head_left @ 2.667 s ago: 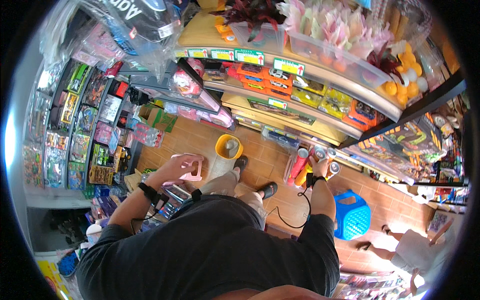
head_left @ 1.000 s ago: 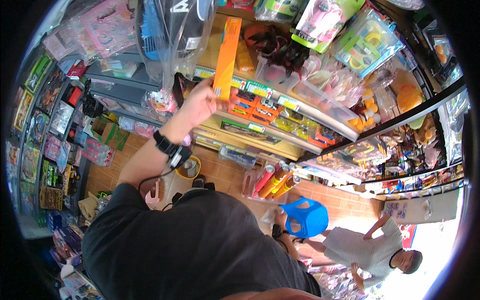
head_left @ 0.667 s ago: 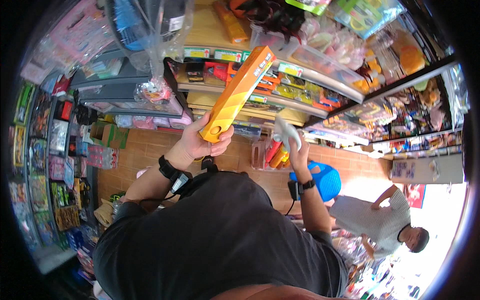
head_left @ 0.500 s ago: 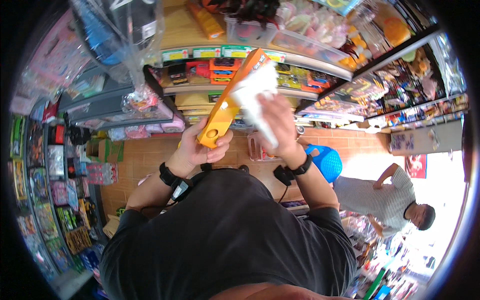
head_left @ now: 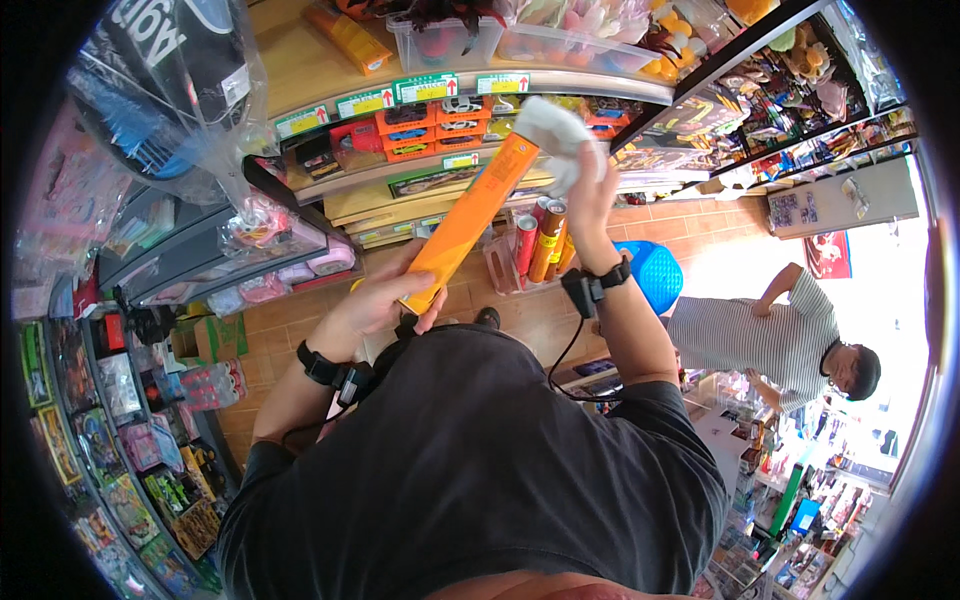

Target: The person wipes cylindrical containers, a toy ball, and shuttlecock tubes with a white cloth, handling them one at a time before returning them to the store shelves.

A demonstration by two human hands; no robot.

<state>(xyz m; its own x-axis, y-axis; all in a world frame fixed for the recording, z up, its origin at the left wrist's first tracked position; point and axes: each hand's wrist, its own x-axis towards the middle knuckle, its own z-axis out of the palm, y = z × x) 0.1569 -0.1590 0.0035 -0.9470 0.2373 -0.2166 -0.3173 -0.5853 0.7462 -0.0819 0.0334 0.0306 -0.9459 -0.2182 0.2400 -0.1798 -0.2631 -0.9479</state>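
My left hand [head_left: 385,292] is closed around the lower end of a long, narrow orange-yellow box [head_left: 475,218], which slants up and to the right in front of my chest. A crumpled white cloth [head_left: 556,132] covers the box's upper end. My right hand [head_left: 594,205] holds this cloth, its fingers partly hidden behind the white folds. Both wrists wear black straps with small devices and cables.
Ahead are shelves with price tags [head_left: 365,101], boxed toy cars [head_left: 408,134] and clear plastic bins [head_left: 572,48]. Tall canisters [head_left: 548,242] stand on the floor beside a blue stool [head_left: 655,278]. A person in a striped shirt [head_left: 745,332] stands at the right. Plastic-wrapped goods [head_left: 190,95] hang at left.
The box has turned, so its round cutout no longer shows and a flat orange-yellow side faces up. My right hand and the cloth have moved to its upper end. The view has shifted.
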